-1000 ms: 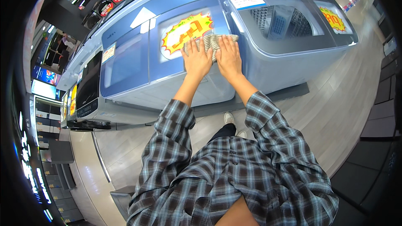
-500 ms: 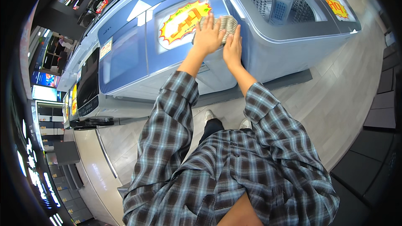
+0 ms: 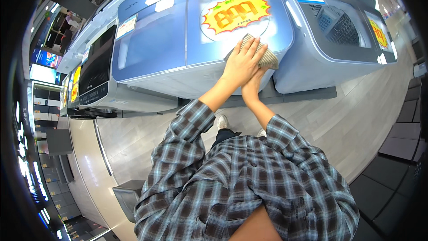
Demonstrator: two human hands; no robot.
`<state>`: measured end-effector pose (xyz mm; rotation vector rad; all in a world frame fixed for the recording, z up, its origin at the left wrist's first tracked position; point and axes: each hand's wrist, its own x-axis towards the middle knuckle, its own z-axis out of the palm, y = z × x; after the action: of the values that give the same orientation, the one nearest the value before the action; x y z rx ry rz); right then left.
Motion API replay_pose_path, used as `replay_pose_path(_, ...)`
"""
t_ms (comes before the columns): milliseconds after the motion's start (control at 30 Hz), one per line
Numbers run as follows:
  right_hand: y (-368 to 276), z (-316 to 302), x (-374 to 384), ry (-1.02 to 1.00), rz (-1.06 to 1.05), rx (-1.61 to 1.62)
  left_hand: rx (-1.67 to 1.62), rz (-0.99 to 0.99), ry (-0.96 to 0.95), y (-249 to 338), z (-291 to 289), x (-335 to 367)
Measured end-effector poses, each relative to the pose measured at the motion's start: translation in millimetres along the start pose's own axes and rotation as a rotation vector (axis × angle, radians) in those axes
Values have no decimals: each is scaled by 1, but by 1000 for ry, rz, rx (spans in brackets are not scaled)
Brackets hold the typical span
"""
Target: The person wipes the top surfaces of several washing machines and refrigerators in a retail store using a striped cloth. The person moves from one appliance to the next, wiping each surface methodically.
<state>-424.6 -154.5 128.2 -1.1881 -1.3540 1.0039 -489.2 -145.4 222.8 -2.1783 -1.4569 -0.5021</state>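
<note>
A striped beige-grey cloth [image 3: 270, 59], folded into a pad, lies at the front right edge of a blue washing machine lid [image 3: 196, 53]. My left hand [image 3: 242, 66] presses on the cloth from above, its fingers bent slightly over it. Close under it, my right hand [image 3: 252, 87] grips the cloth's near side, with its fingers mostly hidden by the cloth and my left hand. A yellow and red starburst price sticker [image 3: 236, 12] shows on the lid just beyond the cloth.
To the right stands another washing machine [image 3: 303, 64] with a see-through lid. A dark-topped machine [image 3: 97, 62] is on the left. Behind me to the left is a dark stool [image 3: 127, 194]. Dark square blocks [image 3: 388, 174] line the right side of the pale floor [image 3: 330, 125].
Both hands and the cloth have moved toward me, from beside the sticker to the lid's front edge. More of the sticker shows. The whole view has shifted too.
</note>
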Motion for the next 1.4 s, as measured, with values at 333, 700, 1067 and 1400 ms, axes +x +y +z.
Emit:
replay_pose_path(333,-36,116,-65,-290,152,58,-86,-146,-81,-106,-50,-105)
replay_pose_path(700,-81,198,-116,-741,-40,-37,-12,-359,-53,-226,-98,-218)
replay_pose_path(1067,-116,159,-119,-731,-176,-235,-8,-627,-114,-228,-100,-218)
replay_pose_path(1400,-118,184,-129,-541,-230,-322,7,-731,-139,-221,-79,-180)
